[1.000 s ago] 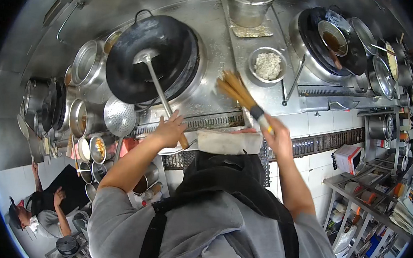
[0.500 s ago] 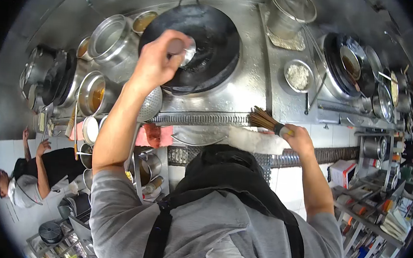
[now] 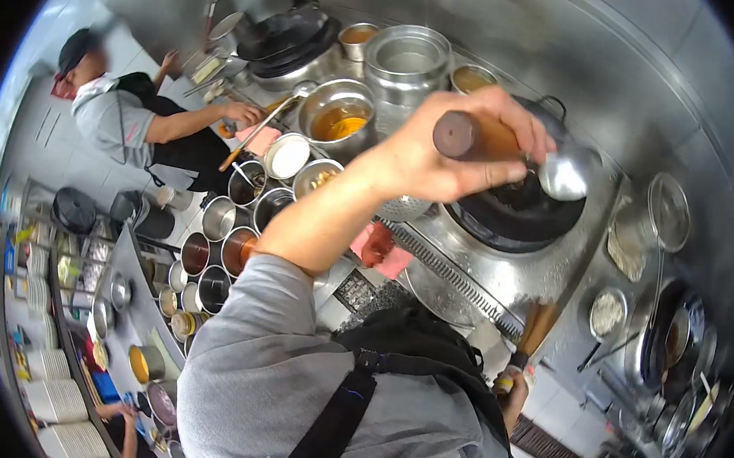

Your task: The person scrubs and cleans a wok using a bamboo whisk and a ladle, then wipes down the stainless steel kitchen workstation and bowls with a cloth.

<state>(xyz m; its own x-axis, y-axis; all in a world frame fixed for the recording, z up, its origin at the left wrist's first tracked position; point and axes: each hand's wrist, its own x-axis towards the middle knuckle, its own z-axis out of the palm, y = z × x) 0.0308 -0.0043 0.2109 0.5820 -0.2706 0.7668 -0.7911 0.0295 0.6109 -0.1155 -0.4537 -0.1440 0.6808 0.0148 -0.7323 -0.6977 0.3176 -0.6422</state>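
My left hand (image 3: 466,155) grips the thick wooden handle of a steel ladle (image 3: 568,175), closed around it near its end. The ladle's bowl shows over the black wok (image 3: 513,209), whose inside is partly hidden by my hand. Lower right, my right hand (image 3: 512,391) is closed on the dark handle of a bamboo wok brush (image 3: 537,326). The bristles sit over the front edge of the steel stove (image 3: 516,282) and look blurred. A perforated strainer (image 3: 404,208) lies partly hidden under my left forearm.
Left of the wok stand a pot of amber liquid (image 3: 338,118) and a large steel pot (image 3: 407,62). Several seasoning pots (image 3: 238,250) line the lower left. A co-worker (image 3: 124,118) stands at the left. On the right are a bowl of white food (image 3: 608,314) and a strainer (image 3: 669,212).
The view has swung to the left, showing more of the co-worker and the pots. My left hand with the ladle now appears higher and closer to the camera. The brush stays in my right hand.
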